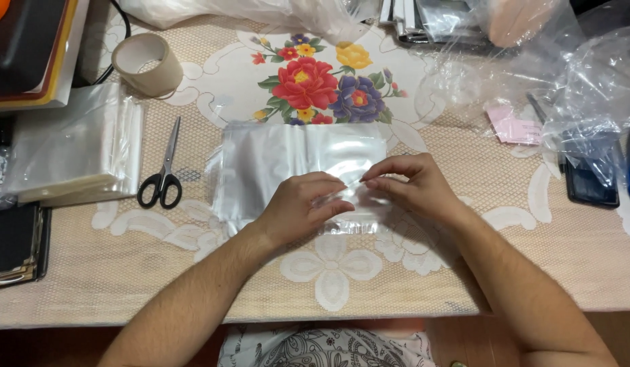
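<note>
- At the near edge of the table (369, 299), I see both forearms come in from 6 o'clock over a beige lace cloth with white flower shapes.
- My left hand (300, 204) lies on the clear plastic bag (287, 160), fingers curled, thumb and fingertips pinched on a fold of the film at the bag's near right part.
- My right hand (410, 185) sits just at 3 o'clock of the left, its fingertips nearly touching the left's, pinched on the same strip of film; the two hands are together, both clamped on the bag.
- The bag lies flat at the table's centre, its far edge against the printed flower bouquet (325, 85) at 12 o'clock.
- At 9 o'clock of the bag lie black-handled scissors (162, 173), blades shut and pointing away from me.
- Further toward 9 o'clock sits a stack of clear bags (77, 146), with dark flat items (12, 245) at the near left edge.
- At 10 o'clock stands a roll of tape (146, 63).
- At 2 o'clock lies crumpled clear plastic (573, 75) over a small pink card (512, 126); a dark phone-like slab (590, 180) lies at 3 o'clock.
</note>
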